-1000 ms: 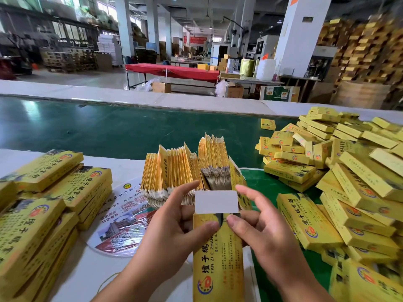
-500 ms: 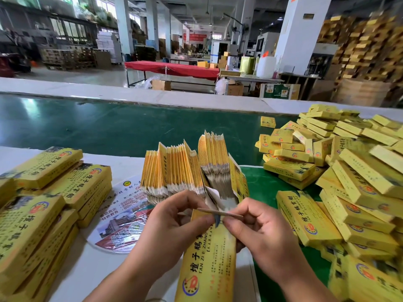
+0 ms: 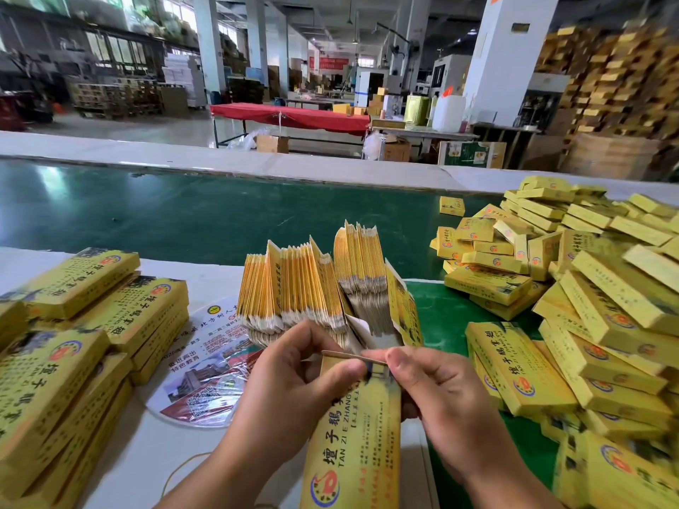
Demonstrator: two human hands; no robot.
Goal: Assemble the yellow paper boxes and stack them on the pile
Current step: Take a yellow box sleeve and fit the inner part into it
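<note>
Fingers of left hand (image 3: 294,380) and right hand (image 3: 441,398) pinch yellow box (image 3: 352,446) flap edge.

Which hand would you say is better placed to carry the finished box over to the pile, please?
Probably the right hand: it already grips the long yellow paper box at its white end flap, and the heap of assembled yellow boxes lies on its side. The left hand would have to cross over.
</note>
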